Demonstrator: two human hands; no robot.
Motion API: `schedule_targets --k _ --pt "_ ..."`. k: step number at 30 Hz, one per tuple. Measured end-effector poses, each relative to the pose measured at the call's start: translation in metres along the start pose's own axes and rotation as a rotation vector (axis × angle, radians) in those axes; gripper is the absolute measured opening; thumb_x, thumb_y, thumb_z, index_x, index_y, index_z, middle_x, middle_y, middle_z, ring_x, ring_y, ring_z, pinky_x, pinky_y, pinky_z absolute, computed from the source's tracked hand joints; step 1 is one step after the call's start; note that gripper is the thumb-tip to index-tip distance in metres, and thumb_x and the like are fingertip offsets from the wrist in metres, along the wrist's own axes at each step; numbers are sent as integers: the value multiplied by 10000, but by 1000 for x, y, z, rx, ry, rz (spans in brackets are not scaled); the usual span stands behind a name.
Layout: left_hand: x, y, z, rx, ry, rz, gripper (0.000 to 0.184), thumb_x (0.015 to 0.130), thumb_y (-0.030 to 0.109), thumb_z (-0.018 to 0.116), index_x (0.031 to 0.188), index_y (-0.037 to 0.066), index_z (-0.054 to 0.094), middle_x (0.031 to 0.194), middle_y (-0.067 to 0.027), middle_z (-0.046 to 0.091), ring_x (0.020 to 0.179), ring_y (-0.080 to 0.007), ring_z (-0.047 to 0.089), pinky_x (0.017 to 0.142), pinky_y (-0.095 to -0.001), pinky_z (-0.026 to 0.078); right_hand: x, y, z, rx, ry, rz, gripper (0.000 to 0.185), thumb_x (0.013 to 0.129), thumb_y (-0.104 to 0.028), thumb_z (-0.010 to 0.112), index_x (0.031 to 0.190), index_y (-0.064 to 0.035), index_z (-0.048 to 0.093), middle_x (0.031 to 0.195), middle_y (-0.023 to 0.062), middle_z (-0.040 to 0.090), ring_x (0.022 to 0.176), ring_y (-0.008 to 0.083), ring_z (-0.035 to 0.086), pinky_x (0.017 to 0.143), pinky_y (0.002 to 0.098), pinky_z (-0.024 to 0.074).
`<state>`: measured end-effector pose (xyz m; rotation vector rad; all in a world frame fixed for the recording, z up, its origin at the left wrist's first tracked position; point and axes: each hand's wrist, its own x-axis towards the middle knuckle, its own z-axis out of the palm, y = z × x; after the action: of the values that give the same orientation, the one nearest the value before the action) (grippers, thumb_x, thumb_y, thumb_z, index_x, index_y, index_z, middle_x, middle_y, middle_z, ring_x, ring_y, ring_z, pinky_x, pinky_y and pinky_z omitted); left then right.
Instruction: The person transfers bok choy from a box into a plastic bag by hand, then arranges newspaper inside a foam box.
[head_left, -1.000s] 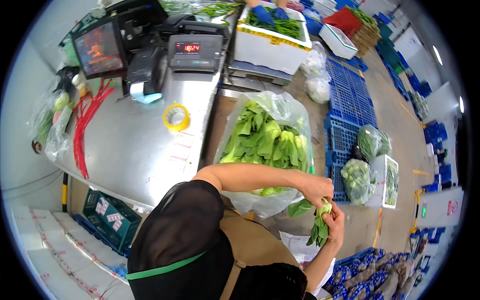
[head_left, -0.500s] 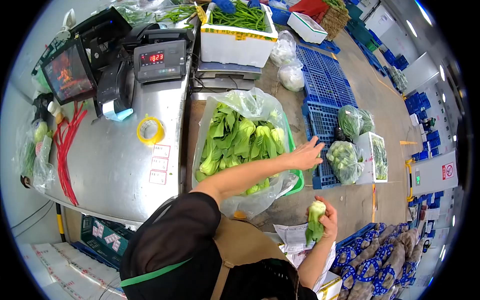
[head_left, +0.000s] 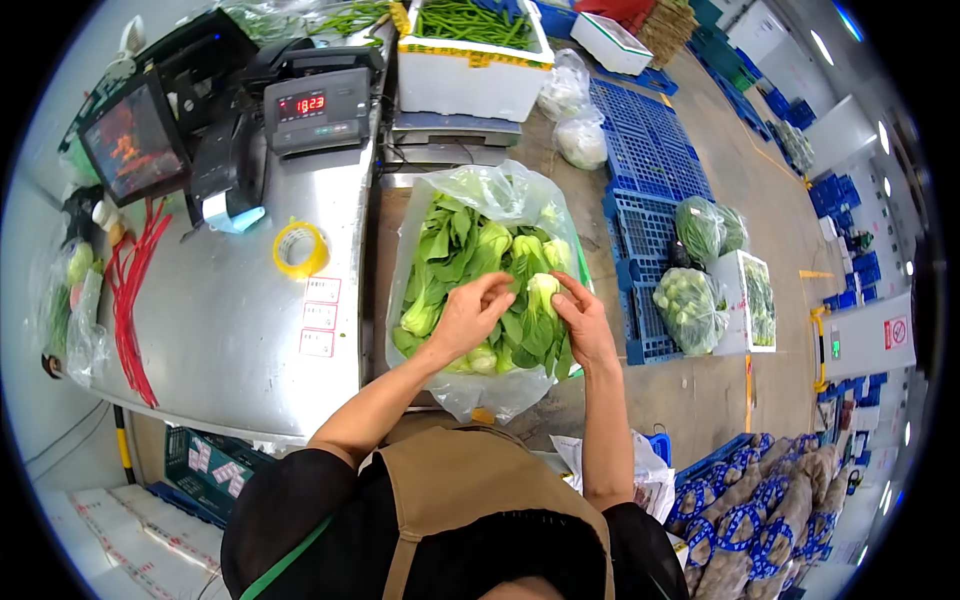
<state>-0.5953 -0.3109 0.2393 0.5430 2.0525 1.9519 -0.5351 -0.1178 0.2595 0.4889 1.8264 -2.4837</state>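
Note:
A green crate (head_left: 578, 372) lined with a clear plastic bag (head_left: 500, 190) stands in front of me, filled with bok choy (head_left: 432, 262). Over the pile my right hand (head_left: 588, 325) grips one bok choy (head_left: 541, 300) by its side, pale base up and leaves hanging down. My left hand (head_left: 473, 318) is just left of that bok choy, above the leaves. Its fingers are slightly bent and apart, with nothing visible in them.
On the metal table (head_left: 220, 340) at left lie yellow tape (head_left: 300, 250), red ties (head_left: 130, 300) and a scale display (head_left: 318, 112). A foam box of green peppers (head_left: 470, 75) sits on a scale behind the crate. Blue pallets (head_left: 650, 140) and bagged vegetables (head_left: 690, 310) stand right.
My right hand has brought its bok choy from the lower right up over the crate. My left hand has come back leftward from beyond the crate's right side to beside that bok choy.

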Motion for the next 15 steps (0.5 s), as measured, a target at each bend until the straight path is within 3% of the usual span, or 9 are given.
schedule_targets --k 4,10,13,15 --pt "6 11 -16 19 -79 65 309 854 88 648 1144 -9 598 965 -56 596 765 -95 567 667 -237 474 4 -1 23 87 -57 80 453 871 -81 635 1286 20 484 1079 103 632 939 136 606 817 255 495" --pt "0 -1 -10 -28 73 174 169 842 44 653 993 -32 658 931 -65 634 751 -99 579 644 -229 470 -1 10 31 89 -44 92 438 876 -121 640 1263 21 493 1088 102 627 923 137 600 803 248 482" --pt "-4 2 1 -80 170 52 132 839 66 654 926 -33 666 896 -94 653 756 -125 605 638 -233 475 -6 4 27 73 -6 54 472 870 -121 641 1278 47 474 1090 116 626 954 157 604 823 270 496" --pt "-12 -7 6 98 99 87 133 836 89 640 896 -28 663 862 -122 652 760 -181 627 657 -273 490 -7 -6 12 121 73 36 498 864 -113 646 1293 58 458 1100 127 621 979 174 605 838 285 505"
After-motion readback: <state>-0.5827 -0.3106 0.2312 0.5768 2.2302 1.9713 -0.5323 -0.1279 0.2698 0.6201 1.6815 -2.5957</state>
